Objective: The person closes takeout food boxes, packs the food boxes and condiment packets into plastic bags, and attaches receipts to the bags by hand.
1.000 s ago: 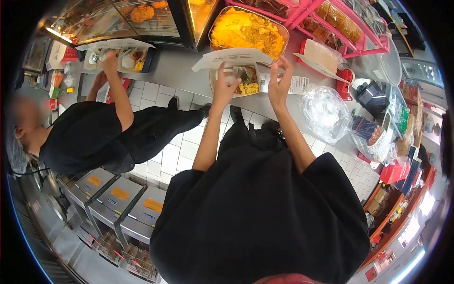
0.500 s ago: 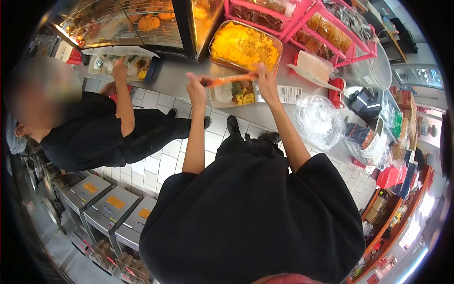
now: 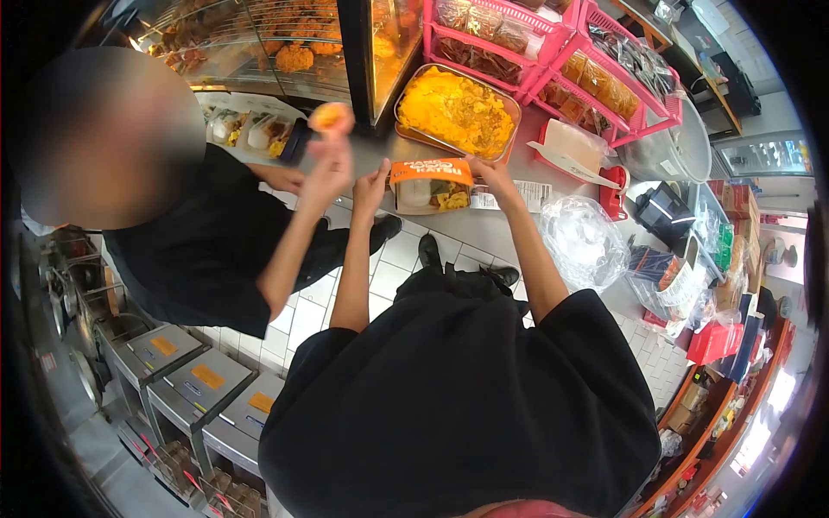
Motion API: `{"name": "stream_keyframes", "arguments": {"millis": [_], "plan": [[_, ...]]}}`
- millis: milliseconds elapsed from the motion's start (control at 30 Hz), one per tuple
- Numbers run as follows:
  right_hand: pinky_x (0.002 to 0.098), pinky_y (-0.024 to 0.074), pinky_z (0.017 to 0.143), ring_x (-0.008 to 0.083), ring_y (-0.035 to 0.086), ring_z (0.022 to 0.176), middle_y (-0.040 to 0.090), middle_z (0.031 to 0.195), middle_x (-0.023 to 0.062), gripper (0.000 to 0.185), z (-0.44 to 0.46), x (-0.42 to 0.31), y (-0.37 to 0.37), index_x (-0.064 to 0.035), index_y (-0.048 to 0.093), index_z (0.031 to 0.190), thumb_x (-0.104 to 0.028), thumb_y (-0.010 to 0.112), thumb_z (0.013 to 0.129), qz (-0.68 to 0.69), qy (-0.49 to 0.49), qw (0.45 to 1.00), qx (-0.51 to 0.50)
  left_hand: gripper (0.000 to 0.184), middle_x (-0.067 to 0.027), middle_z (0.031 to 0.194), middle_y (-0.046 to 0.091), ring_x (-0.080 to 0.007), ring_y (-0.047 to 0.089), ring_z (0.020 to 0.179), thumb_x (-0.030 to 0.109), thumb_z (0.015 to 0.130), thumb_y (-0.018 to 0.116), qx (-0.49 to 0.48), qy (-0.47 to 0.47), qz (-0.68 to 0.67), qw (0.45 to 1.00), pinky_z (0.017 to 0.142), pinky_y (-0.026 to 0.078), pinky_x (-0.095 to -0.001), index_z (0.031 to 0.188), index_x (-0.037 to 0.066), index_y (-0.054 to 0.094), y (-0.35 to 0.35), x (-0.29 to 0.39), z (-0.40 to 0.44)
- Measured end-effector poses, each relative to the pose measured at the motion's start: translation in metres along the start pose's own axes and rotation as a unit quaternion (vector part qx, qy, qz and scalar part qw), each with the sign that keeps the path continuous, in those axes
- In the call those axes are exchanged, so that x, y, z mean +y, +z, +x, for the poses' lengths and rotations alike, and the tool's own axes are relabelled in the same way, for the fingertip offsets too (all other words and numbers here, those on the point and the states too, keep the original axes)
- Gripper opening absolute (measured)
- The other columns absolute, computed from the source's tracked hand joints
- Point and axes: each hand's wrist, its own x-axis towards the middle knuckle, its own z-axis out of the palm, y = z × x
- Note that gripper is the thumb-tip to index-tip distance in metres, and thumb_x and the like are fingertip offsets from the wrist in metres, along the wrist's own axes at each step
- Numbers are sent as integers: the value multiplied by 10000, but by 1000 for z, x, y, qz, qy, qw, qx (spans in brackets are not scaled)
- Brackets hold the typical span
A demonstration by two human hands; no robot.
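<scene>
Down comes the orange band [image 3: 432, 173], tilted over the food box [image 3: 416, 205] half a second ago, now lying across its far part, while the co-worker's hand [image 3: 328, 164] swings up on the left with something orange, blurred. We're at a grey metal counter [image 3: 561, 183] above a white-tiled floor [image 3: 306, 315]. Far left glows a glass display cabinet [image 3: 315, 34] of fried pieces; far right, pink baskets [image 3: 496, 60] hold wrapped packs, and a tray [image 3: 513, 129] of yellow food sits just beyond the box. Clear plastic [image 3: 583, 242] bunches to the right. Now the band: its long axis runs left to right, KATSU lettering upright from the near side. Left hand [image 3: 371, 192] pinches its left end, right hand [image 3: 494, 179] its right end, both grips narrow, the box's near part uncovered, yellow food showing between them!
</scene>
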Motion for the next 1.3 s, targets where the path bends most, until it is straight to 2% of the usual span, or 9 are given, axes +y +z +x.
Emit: {"name": "stream_keyframes", "arguments": {"millis": [333, 467, 500, 600, 633, 733, 933, 1100, 1300], "plan": [[340, 562, 719, 227, 711, 733, 754, 874, 173, 488, 8, 65, 2, 84, 732, 1041, -267, 870, 731, -142, -138, 975, 105, 520, -121, 999, 745, -213, 702, 932, 477, 987, 538, -127, -57, 144, 980, 782, 549, -350, 1087, 7, 738, -21, 14, 16], [385, 540, 882, 282, 685, 1018, 710, 1132, 169, 492, -23, 31, 7, -8, 672, 1198, -203, 814, 769, -241, -287, 924, 74, 483, -123, 998, 746, -225, 706, 928, 447, 983, 539, -111, -7, 179, 978, 767, 553, -360, 1070, 17, 741, -12, 25, 13], [415, 444, 1031, 321, 574, 1196, 619, 1269, 176, 713, -21, 27, 2, -62, 604, 1276, -312, 887, 670, -312, -391, 866, 18, 474, -124, 997, 746, -228, 707, 927, 440, 982, 540, -103, 12, 185, 977, 764, 554, -363, 1066, 19, 742, -3, 33, 17], [444, 403, 1064, 358, 522, 1250, 586, 1319, 183, 783, -8, 18, -1, -77, 578, 1311, -312, 895, 635, -350, -457, 800, -170, 448, -126, 997, 747, -237, 710, 924, 417, 978, 541, -93, 87, 208, 970, 753, 556, -370, 1054, 26, 745, 22, 54, 23], [459, 386, 1090, 389, 475, 1301, 554, 1371, 171, 856, 8, 28, -6, -96, 536, 1362, -319, 894, 617, -366, -370, 825, -219, 439, -127, 996, 747, -240, 711, 923, 409, 977, 541, -91, 113, 212, 966, 749, 557, -372, 1049, 28, 746, 38, 64, 28], [475, 359, 1122, 400, 431, 1350, 482, 1467, 169, 840, -2, 35, -8, -117, 497, 1419, -362, 837, 690, -337, -393, 829, -211, 413, -129, 995, 747, -249, 714, 920, 387, 974, 542, -86, 190, 239, 948, 738, 560, -380, 1037, 35, 749, 93, 98, 41], [477, 299, 1175, 385, 375, 1414, 366, 1571, 156, 665, -31, 26, -8, -179, 391, 1527, -438, 559, 939, -527, -512, 667, -125, 364, -133, 994, 748, -268, 719, 914, 342, 968, 543, -75, 264, 351, 895, 716, 566, -394, 1012, 49, 754, 205, 150, 74], [480, 276, 1194, 353, 379, 1421, 398, 1554, 141, 616, -46, 25, -10, -173, 386, 1531, -371, 517, 962, -589, -543, 597, -44, 326, -136, 992, 749, -283, 724, 909, 304, 962, 545, -46, 243, 472, 846, 698, 570, -406, 991, 61, 759, 258, 151, 98], [476, 346, 1153, 317, 486, 1336, 539, 1424, 161, 572, -35, 52, 5, -89, 470, 1454, -281, 566, 924, -461, -512, 721, -74, 286, -140, 990, 750, -302, 730, 903, 259, 956, 547, 25, 197, 568, 799, 676, 576, -421, 966, 74, 765, 271, 130, 140]]}}
